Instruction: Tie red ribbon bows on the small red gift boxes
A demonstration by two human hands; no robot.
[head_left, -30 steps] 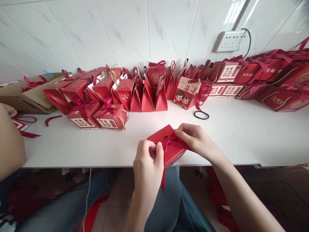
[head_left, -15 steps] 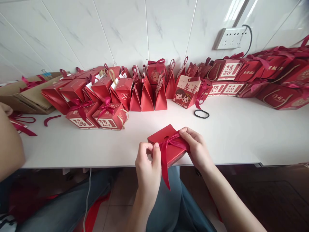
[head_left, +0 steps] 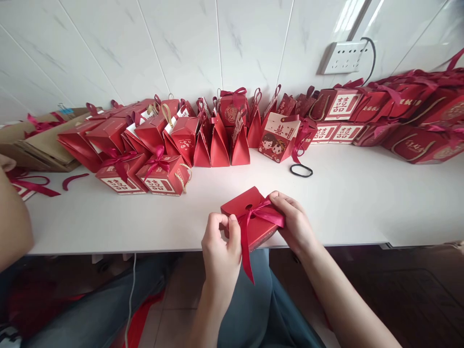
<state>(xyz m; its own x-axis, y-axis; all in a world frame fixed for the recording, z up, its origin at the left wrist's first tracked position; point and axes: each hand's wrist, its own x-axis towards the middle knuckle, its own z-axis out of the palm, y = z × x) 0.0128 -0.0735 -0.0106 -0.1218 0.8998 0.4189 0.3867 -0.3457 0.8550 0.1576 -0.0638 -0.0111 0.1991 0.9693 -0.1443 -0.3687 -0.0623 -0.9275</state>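
A red gift box (head_left: pixel 239 204) is tilted near the table's front edge, between my two hands. Across its top runs a crimson ribbon (head_left: pixel 246 251), tied at the middle, with one tail hanging down past the edge. My left hand (head_left: pixel 222 241) pinches the ribbon by the knot's left side, thumb against bent forefinger. At the box's right end, my right hand (head_left: pixel 293 217) has thumb and fingers closed on the ribbon loop. A small dark hole shows in the box top behind the knot. The undersides of the fingers are hidden.
Several red boxes (head_left: pixel 219 140) line the white table (head_left: pixel 344 203) along the wall. Two bow-tied boxes (head_left: pixel 159 181) stand front left, and a black elastic band (head_left: pixel 301 170) lies behind my right hand. Another person's arm (head_left: pixel 14 217) is at far left, by flattened cardboard (head_left: pixel 54 150).
My hands hold nearly the same pose on the ribbon and box. The whole view has shifted slightly, and the other person's arm at far left has moved a little.
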